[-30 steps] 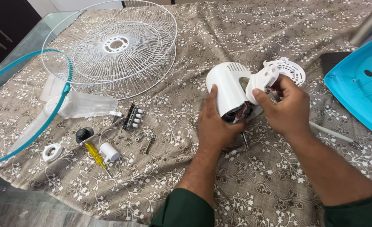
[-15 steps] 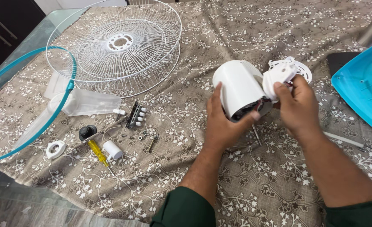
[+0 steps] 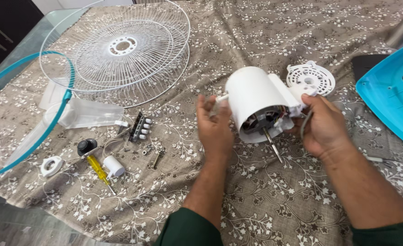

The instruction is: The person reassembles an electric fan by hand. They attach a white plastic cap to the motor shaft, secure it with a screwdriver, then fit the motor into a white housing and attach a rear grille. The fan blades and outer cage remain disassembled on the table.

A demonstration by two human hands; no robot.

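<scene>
A glass-topped table (image 3: 14, 54) is covered by a grey-brown tablecloth (image 3: 238, 200) printed with white floral sprigs; a dark cabinet (image 3: 1, 27) stands beyond its far left corner.

The white fan motor housing (image 3: 255, 98) sits right of centre on the cloth, lying on its side. Its long axis runs from far-left to near-right, with the open end and the bare metal shaft (image 3: 272, 146) pointing down towards the person; the motor windings show inside.

The left hand (image 3: 214, 125) is just beside the housing's left flank, fingers loosely open and curled, gripping nothing. The right hand (image 3: 322, 125) holds the housing's right side, thumb and fingers closed on the white bracket there.

A round white vented plate (image 3: 311, 78) lies just behind the right hand, and a turquoise fan base (image 3: 393, 95) lies at the right edge. On the left lie the white wire fan guards (image 3: 119, 50), a clear blade (image 3: 90, 114), a switch block (image 3: 140, 127) and a yellow-handled screwdriver (image 3: 99, 169).
</scene>
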